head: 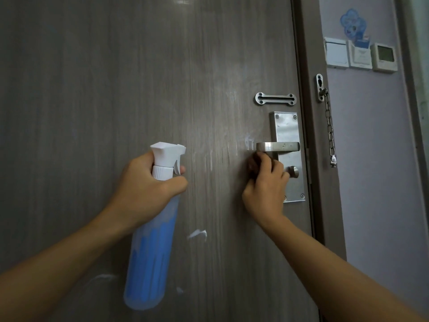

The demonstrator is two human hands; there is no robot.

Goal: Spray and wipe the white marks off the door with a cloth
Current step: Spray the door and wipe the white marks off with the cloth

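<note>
The grey-brown wood-grain door [116, 77] fills the view. My left hand [148, 189] grips the neck of a spray bottle [151, 256] of blue liquid with a white trigger head, nozzle towards the door. My right hand [264, 184] holds a dark brown cloth [255, 162] bunched against the door just below the lever handle [277, 146]. White marks show left of the handle [248, 141], as faint vertical streaks [211, 159], and as smears lower down [197, 234]. Most of the cloth is hidden by my fingers.
A steel lock plate [286, 129] with a thumb-turn knob [293, 171] sits at the door's right edge, a chain-slot bracket [275, 98] above it. A door chain [329, 129] hangs on the frame. Wall switches and a card holder [359, 55] are on the lilac wall to the right.
</note>
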